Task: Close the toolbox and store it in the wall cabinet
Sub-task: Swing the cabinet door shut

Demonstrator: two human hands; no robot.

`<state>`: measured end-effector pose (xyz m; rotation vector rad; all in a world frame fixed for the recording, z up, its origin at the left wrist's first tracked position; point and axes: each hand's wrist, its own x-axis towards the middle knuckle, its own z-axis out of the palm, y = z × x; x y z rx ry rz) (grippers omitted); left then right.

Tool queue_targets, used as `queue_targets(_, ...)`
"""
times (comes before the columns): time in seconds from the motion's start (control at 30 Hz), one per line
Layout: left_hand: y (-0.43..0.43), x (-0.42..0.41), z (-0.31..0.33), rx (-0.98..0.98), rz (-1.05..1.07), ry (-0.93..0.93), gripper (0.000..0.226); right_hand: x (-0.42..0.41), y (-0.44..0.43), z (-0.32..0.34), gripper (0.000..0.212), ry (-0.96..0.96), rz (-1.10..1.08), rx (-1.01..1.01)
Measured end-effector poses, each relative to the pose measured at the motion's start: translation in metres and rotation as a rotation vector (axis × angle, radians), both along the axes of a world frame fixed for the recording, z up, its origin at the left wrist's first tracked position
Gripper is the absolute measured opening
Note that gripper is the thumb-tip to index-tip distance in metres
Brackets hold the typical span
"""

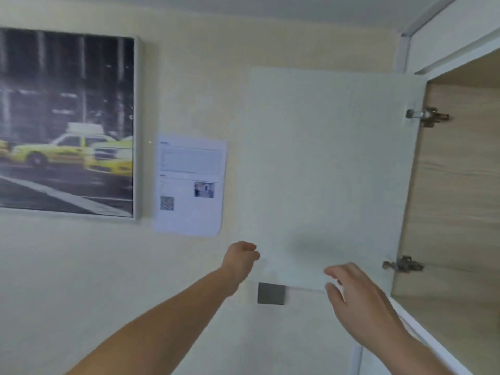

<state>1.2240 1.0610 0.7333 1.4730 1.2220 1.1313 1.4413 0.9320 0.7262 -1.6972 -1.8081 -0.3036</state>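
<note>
At the right of the frame the wall cabinet (460, 185) stood open, its white door (324, 171) swung back toward the wall so that the door filled the middle of the frame. Two metal hinges showed along the door's right edge, an upper hinge (427, 116) and a lower hinge (403, 264), both fixed to the wood-grain inner side of the cabinet. What could be seen of the cabinet's inside held nothing visible. The toolbox did not appear anywhere in the view.

Low in the centre, the left hand (240, 259) reached up on a bare forearm to the door's lower left corner; its fingers were hidden behind the door edge, so the grip could not be made out, though it seemed to touch the edge. Lower right of centre, the right hand (359, 301) was raised with loosely spread, slightly curled fingers, holding nothing, just in front of the door's bottom edge.

Below the door a small grey square plate (271, 293) sat on the wall. Left of the door hung a printed paper sheet (189, 185), and at the upper left a framed picture (67, 120) of yellow taxis.
</note>
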Motion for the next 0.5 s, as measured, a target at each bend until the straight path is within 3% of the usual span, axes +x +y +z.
queue_targets(0.2, 0.026, -0.082, -0.008, -0.091, 0.151, -0.026, 0.051, -0.054, 0.005, 0.002, 0.027, -0.040, 0.097, -0.015)
queue_targets(0.33, 0.063, -0.081, -0.019, -0.056, 0.075, -0.006, 0.054, -0.069, 0.025, -0.002, 0.028, -0.024, 0.085, -0.043)
queue_targets(0.5, 0.113, -0.045, -0.014, 0.085, -0.052, 0.022, 0.034, -0.076, 0.064, -0.007, 0.028, -0.035, 0.006, -0.083)
